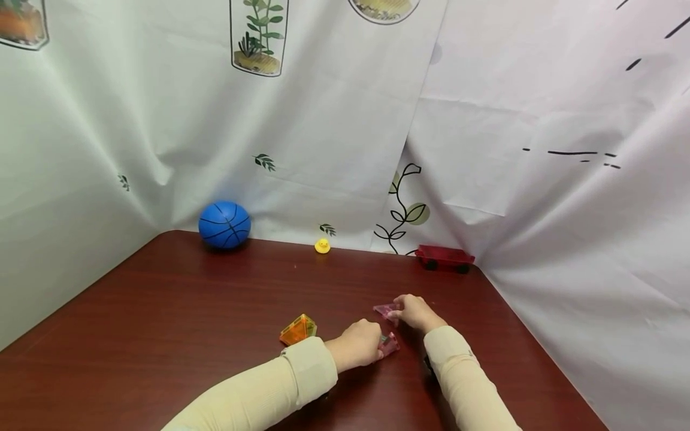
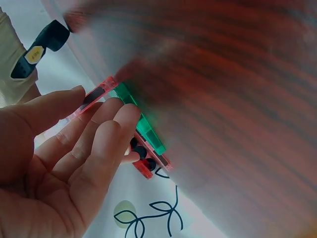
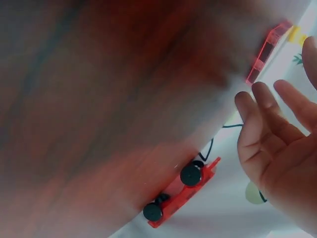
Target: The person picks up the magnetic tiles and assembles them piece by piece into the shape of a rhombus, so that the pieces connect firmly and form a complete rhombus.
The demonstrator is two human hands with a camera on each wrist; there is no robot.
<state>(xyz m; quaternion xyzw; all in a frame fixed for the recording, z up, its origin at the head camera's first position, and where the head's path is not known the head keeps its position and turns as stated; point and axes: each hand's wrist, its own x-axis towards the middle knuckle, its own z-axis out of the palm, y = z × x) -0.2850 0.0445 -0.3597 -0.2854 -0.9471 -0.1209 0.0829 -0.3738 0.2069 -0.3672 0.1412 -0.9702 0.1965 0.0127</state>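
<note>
Left to right, head view. White printed fabric backdrop (image 1: 135, 108) hangs behind a dark red-brown wood-grain table (image 1: 162, 335). Blue ball with black seams (image 1: 224, 224) sits at the table's far edge, left side. Closer in: orange and yellow-green translucent plastic shape (image 1: 298, 330), standing up off the tabletop, just beyond the left sleeve. Small yellow toy duck (image 1: 322, 246) is at the far edge, against the backdrop.

Left hand (image 1: 357, 344): thumb and index pinching the near pink translucent plastic tile (image 1: 390, 345), other fingers bent and close together. Tile sticks out on the right side of the hand, tilted. Green plastic tile (image 2: 143, 126) is right at its end in the left wrist view; edges look to meet there, can't tell if joined.

Far pink translucent plastic tile (image 1: 384, 309) is a bit farther out on the table, at the right hand's fingertips. Right hand (image 1: 416, 313): fingers lightly bent with gaps between the tips, thumb apart from them in the right wrist view. Can't tell whether they touch the tile.

Far right: red toy wagon with black wheels (image 1: 444, 258), at the far edge beside the backdrop, well apart from both hands.
</note>
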